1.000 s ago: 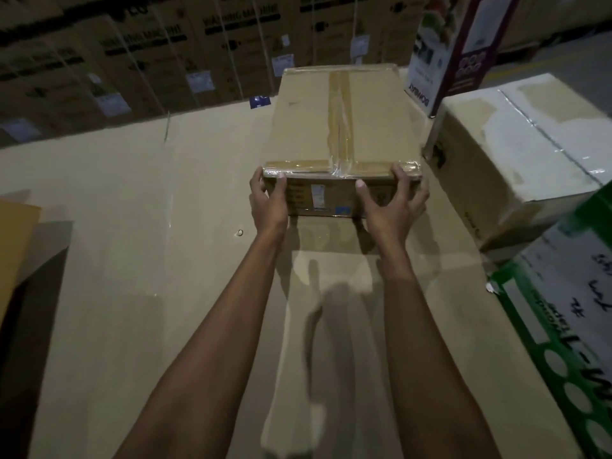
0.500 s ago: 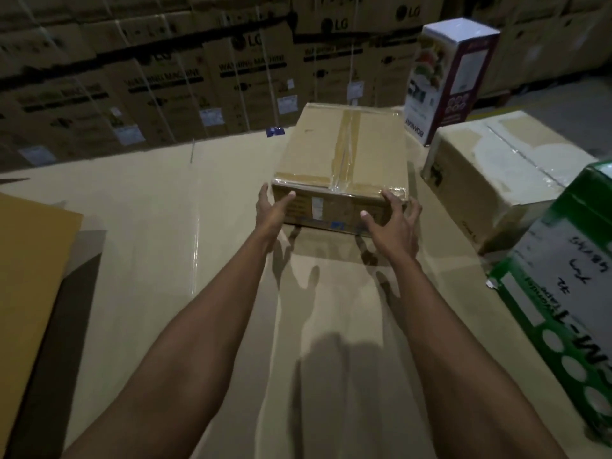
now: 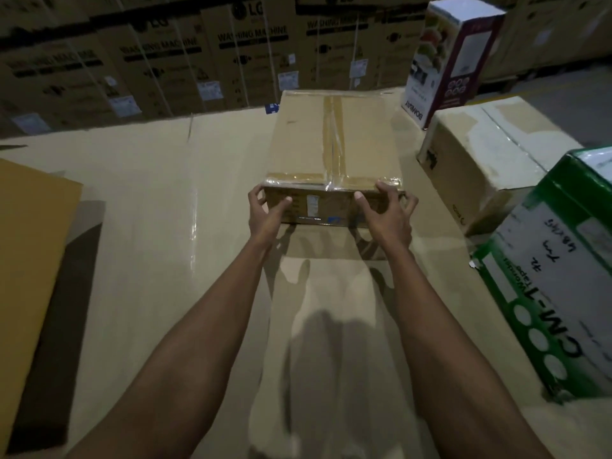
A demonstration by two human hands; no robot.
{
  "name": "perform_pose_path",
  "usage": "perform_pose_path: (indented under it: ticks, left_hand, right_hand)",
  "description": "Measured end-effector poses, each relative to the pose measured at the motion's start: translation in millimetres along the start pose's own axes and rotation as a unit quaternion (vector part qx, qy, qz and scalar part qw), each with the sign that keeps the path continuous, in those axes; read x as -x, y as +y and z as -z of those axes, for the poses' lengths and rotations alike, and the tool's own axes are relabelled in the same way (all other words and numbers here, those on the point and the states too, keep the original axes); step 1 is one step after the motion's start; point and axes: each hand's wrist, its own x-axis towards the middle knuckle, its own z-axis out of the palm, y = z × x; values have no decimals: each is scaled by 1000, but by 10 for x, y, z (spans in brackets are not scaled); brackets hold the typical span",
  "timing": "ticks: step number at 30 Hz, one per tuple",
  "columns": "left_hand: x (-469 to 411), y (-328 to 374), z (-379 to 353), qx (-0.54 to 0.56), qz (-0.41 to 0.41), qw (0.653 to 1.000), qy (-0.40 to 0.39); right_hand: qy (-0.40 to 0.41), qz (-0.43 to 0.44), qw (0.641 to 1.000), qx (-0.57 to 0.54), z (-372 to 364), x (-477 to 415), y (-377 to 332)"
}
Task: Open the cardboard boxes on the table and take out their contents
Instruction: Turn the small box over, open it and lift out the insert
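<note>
Left hand [image 3: 265, 213] grips the near left corner of the taped box [image 3: 334, 140], thumb on the front face; right hand [image 3: 385, 213] grips the near right corner likewise, so neither is nearer. Box lies directly ahead of both hands, mid tabletop [image 3: 149, 226], long axis running away from the person, tape seam unbroken. Surface is cardboard-covered; further boxes [image 3: 490, 154] crowd the right side, with washing-machine cartons [image 3: 231, 61] stacked behind.

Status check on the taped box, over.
Left hand and right hand grip the taped box at near corners. Seam tape intact, flaps shut. Neighbouring carton right, apart, not blocking.
</note>
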Motion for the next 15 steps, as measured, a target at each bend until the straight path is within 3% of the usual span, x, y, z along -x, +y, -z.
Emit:
perform_pose_path:
  ticks: [10, 15]
  left_hand:
    - [1911, -522, 1156, -68, 11, 993, 93]
    - [2687, -751, 2035, -19, -5, 994, 107]
  right_hand:
    - [67, -3, 997, -43, 61, 2022, 23]
    - [77, 4, 996, -52, -49, 3243, 50]
